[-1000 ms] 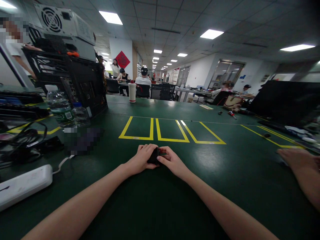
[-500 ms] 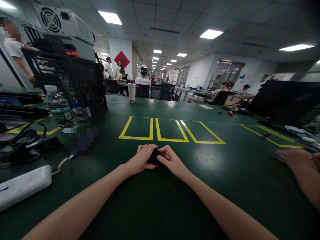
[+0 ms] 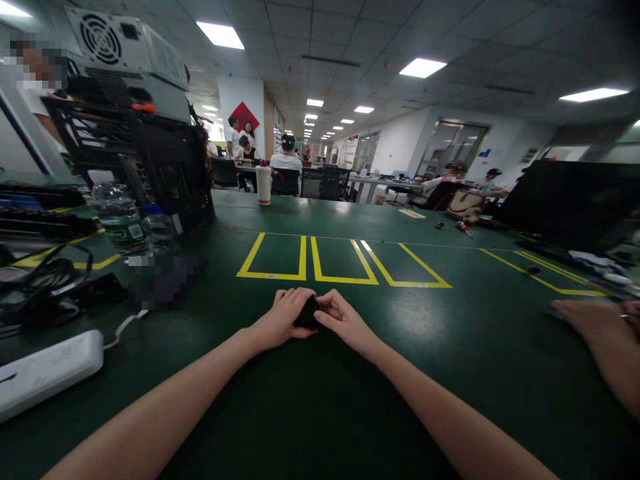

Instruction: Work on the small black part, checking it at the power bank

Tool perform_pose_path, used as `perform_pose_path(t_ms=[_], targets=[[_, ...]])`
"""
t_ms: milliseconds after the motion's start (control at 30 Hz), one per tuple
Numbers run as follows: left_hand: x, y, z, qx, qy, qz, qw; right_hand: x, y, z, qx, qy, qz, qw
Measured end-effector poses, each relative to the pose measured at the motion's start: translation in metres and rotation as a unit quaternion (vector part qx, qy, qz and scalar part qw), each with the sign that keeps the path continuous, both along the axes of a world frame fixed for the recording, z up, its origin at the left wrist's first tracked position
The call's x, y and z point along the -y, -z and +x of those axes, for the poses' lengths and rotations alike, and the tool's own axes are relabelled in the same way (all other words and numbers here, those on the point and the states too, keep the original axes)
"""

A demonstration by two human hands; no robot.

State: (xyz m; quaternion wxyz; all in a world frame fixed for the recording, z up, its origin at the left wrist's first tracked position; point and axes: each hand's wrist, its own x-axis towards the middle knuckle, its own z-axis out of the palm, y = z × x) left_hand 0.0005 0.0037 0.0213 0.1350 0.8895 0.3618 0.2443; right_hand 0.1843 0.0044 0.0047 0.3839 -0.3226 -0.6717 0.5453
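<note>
Grip: left hand (image 3: 286, 316) clasps black object (image 3: 306, 315), right hand (image 3: 340, 320) pinches its edge | below frame centre | could slip if either loosens

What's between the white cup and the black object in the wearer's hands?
In the head view, a yellow tape outline, the leftmost of the middle three, lies on the green table between the white cup and the black object.

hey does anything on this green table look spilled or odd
Nothing looks spilled around the small black object in the bare left hand and right hand. The tangled black cables at far left look untidy, heaped in loops.
</note>
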Motion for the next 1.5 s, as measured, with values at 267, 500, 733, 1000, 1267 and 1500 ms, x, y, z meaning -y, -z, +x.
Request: perform_pose_path(t_ms=[267, 500, 733, 1000, 1267, 1500], targets=[[-0.006, 0.008, 0.001, 0.004, -0.003, 0.003, 1.0, 0.002, 0.001, -0.002, 0.05, 0.052, -0.004, 0.997], [-0.01, 0.016, 0.001, 0.011, -0.01, 0.01, 1.0, 0.002, -0.004, 0.002, -0.003, -0.016, -0.026, 1.0], [-0.01, 0.014, 0.001, 0.009, -0.007, 0.015, 1.0, 0.002, -0.002, -0.001, 0.0, 0.017, -0.008, 1.0], [-0.009, 0.013, 0.001, 0.004, -0.008, 0.008, 1.0, 0.0, 0.001, -0.001, 0.04, 0.029, -0.01, 0.999], [-0.006, 0.009, 0.001, 0.006, -0.006, 0.008, 1.0, 0.0, 0.0, 0.001, 0.005, -0.005, -0.008, 1.0], [-0.002, 0.001, -0.001, 0.006, 0.001, -0.004, 1.0, 0.003, -0.002, -0.002, 0.024, 0.039, -0.012, 0.999]])
